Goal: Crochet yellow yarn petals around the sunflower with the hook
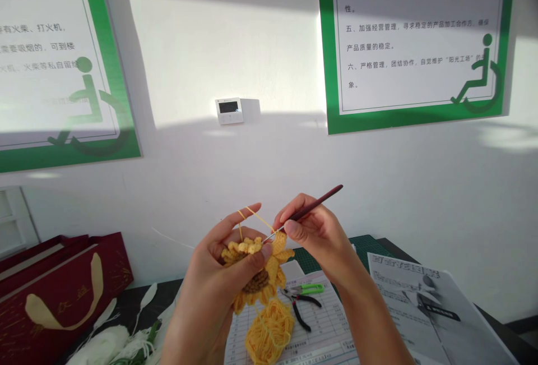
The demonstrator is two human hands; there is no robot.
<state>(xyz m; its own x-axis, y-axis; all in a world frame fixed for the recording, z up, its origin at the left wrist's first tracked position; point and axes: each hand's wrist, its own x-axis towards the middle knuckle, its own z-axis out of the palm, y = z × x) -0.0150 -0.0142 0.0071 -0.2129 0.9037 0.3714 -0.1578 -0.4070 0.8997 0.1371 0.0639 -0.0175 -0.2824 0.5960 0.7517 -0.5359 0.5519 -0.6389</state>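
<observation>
My left hand [235,264] pinches a crocheted sunflower [272,268] with yellow petals and a brown centre, its thumb across the front. A yellow strand loops round the raised left index finger and runs to the work. In my right hand [313,227] is a crochet hook [317,202] with a dark red handle, held like a pen; its thin metal tip meets the yellow stitches at the flower's upper edge. Below the flower lies a ball of yellow yarn [269,331] on printed sheets [323,331].
Black-handled pliers [301,306] and a green cutter [311,289] lie beside the yarn ball. Behind is a green cutting mat [365,243]. Papers [458,314] lie at right. Red gift bags [67,292] and white yarn [105,345] are at left. A wall [269,169] stands behind.
</observation>
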